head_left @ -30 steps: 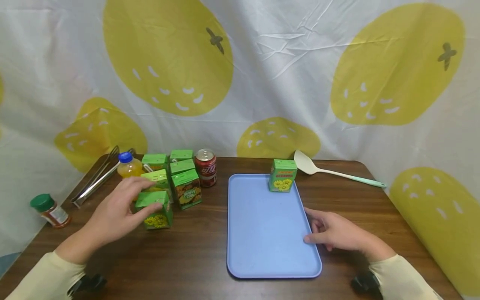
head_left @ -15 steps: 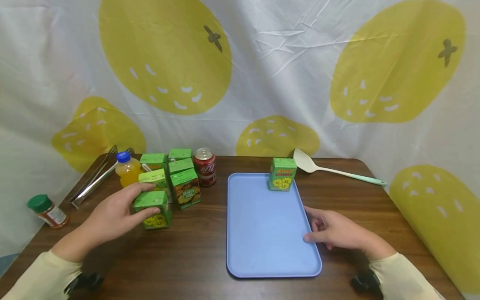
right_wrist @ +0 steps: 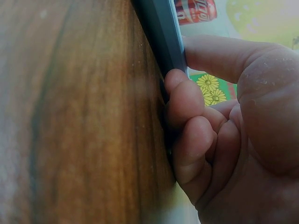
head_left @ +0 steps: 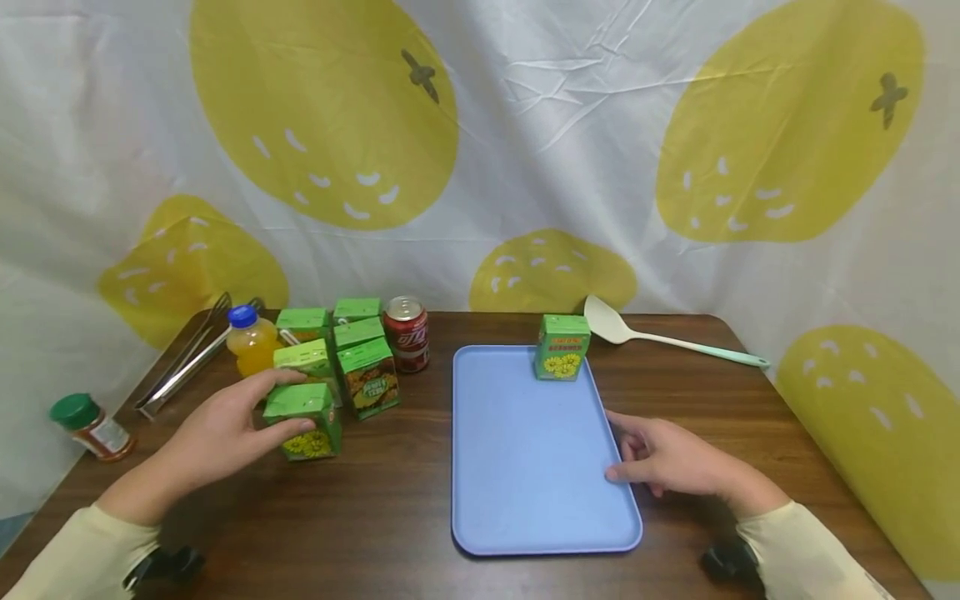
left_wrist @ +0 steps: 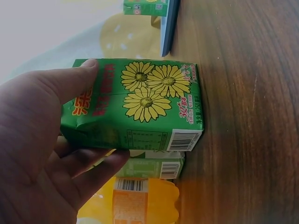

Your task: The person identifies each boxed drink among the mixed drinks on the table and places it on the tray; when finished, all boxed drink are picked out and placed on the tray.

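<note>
My left hand (head_left: 225, 425) holds a green drink carton (left_wrist: 140, 100) printed with yellow flowers, standing at the front of a group of cartons on the left. In the left wrist view the thumb lies on its flowered face and the other fingers reach behind it. My right hand (head_left: 667, 458) pinches the right edge of a blue tray (head_left: 540, 467), thumb over the rim and curled fingers at its underside. A second flowered carton (head_left: 562, 350) stands upright at the tray's far right corner.
Behind the held carton are a lighter green carton (head_left: 303, 354), a brown-fronted carton (head_left: 371, 387), an orange drink bottle (head_left: 253, 343) and a red can (head_left: 407, 335). Metal tongs (head_left: 176, 379) and a green-capped spice jar (head_left: 96, 429) lie far left; a spatula (head_left: 660, 337) lies back right.
My left hand has lowered a little and its fingers have come in round the front carton. The right hand stays at the tray edge. The head view has shifted slightly.
</note>
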A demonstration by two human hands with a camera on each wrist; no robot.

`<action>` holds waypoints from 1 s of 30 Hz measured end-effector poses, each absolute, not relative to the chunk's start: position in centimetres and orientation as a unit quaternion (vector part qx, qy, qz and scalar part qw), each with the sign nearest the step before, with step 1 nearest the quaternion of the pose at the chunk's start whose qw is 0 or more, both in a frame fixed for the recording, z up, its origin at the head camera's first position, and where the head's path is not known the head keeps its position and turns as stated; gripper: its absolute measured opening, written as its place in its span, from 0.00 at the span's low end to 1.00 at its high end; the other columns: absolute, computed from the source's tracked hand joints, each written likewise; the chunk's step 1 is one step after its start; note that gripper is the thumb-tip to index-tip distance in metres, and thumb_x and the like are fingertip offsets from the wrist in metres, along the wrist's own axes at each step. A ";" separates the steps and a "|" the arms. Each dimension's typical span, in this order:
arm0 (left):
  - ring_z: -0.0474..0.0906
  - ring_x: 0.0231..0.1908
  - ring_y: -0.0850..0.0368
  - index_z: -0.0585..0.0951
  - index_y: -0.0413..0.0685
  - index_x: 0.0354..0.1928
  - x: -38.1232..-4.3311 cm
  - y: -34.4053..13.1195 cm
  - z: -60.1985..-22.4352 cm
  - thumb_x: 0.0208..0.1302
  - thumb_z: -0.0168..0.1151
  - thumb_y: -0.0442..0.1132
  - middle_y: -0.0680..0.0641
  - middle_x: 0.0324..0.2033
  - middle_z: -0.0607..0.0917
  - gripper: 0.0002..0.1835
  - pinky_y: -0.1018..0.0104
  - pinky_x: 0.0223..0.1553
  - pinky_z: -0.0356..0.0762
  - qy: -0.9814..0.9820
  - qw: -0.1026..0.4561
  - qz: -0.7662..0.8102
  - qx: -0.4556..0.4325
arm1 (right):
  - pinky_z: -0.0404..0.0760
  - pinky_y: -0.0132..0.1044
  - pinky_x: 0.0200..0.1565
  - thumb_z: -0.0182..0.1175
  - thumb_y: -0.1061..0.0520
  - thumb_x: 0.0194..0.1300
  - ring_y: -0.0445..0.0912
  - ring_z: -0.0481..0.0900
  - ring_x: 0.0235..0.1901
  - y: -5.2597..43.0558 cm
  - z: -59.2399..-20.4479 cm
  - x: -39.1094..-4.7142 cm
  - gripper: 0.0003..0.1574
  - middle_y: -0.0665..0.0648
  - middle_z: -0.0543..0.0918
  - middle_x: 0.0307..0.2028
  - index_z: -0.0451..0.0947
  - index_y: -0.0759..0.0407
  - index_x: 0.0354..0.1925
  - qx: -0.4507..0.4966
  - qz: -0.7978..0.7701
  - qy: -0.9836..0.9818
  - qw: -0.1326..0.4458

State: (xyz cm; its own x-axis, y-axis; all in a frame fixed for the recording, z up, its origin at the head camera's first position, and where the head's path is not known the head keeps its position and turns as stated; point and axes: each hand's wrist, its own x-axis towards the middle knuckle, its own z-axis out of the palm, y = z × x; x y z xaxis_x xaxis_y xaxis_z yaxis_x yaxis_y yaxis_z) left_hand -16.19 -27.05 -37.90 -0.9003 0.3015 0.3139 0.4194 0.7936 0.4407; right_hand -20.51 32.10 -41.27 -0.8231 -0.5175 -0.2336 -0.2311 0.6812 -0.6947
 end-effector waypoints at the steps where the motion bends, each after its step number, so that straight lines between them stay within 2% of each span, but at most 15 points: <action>1: 0.80 0.33 0.62 0.82 0.48 0.68 -16.2 -27.1 -37.9 0.68 0.82 0.50 0.46 0.49 0.92 0.32 0.52 0.39 0.83 -0.940 0.113 -0.258 -0.190 | 0.77 0.37 0.24 0.78 0.44 0.71 0.47 0.77 0.17 32.1 -41.3 -20.5 0.63 0.53 0.81 0.27 0.56 0.73 0.85 -0.209 -0.340 0.892 0.211; 4: 0.83 0.37 0.60 0.83 0.49 0.67 -16.2 -27.2 -37.9 0.67 0.83 0.50 0.46 0.50 0.92 0.31 0.49 0.41 0.84 -0.938 0.119 -0.259 -0.195 | 0.77 0.37 0.24 0.79 0.45 0.71 0.47 0.77 0.17 32.1 -41.3 -20.5 0.63 0.53 0.81 0.27 0.56 0.73 0.85 -0.209 -0.341 0.892 0.211; 11: 0.83 0.37 0.61 0.85 0.50 0.64 -16.3 -27.4 -37.9 0.65 0.85 0.49 0.49 0.47 0.93 0.29 0.52 0.41 0.84 -0.936 0.124 -0.263 -0.199 | 0.77 0.37 0.24 0.79 0.47 0.71 0.46 0.76 0.16 31.9 -41.4 -20.4 0.64 0.52 0.80 0.26 0.55 0.75 0.85 -0.219 -0.360 0.883 0.208; 18: 0.89 0.46 0.46 0.86 0.50 0.64 -16.4 -27.5 -38.1 0.65 0.84 0.51 0.43 0.52 0.93 0.29 0.41 0.46 0.85 -0.939 0.112 -0.273 -0.177 | 0.77 0.37 0.23 0.79 0.48 0.70 0.46 0.76 0.16 32.0 -41.4 -20.4 0.64 0.51 0.80 0.27 0.55 0.76 0.84 -0.219 -0.364 0.881 0.207; 25: 0.88 0.56 0.33 0.86 0.49 0.64 -16.5 -27.7 -38.2 0.65 0.84 0.52 0.39 0.58 0.91 0.29 0.31 0.55 0.83 -0.938 0.101 -0.285 -0.167 | 0.78 0.37 0.24 0.79 0.46 0.70 0.46 0.76 0.16 32.2 -41.5 -20.5 0.65 0.52 0.81 0.27 0.55 0.76 0.84 -0.219 -0.350 0.888 0.203; 30: 0.89 0.53 0.39 0.87 0.49 0.63 -16.6 -27.9 -38.3 0.64 0.86 0.50 0.43 0.54 0.92 0.29 0.38 0.52 0.85 -0.938 0.105 -0.282 -0.170 | 0.77 0.37 0.24 0.79 0.47 0.70 0.46 0.76 0.16 32.0 -41.3 -20.4 0.64 0.51 0.80 0.27 0.55 0.76 0.84 -0.219 -0.359 0.884 0.204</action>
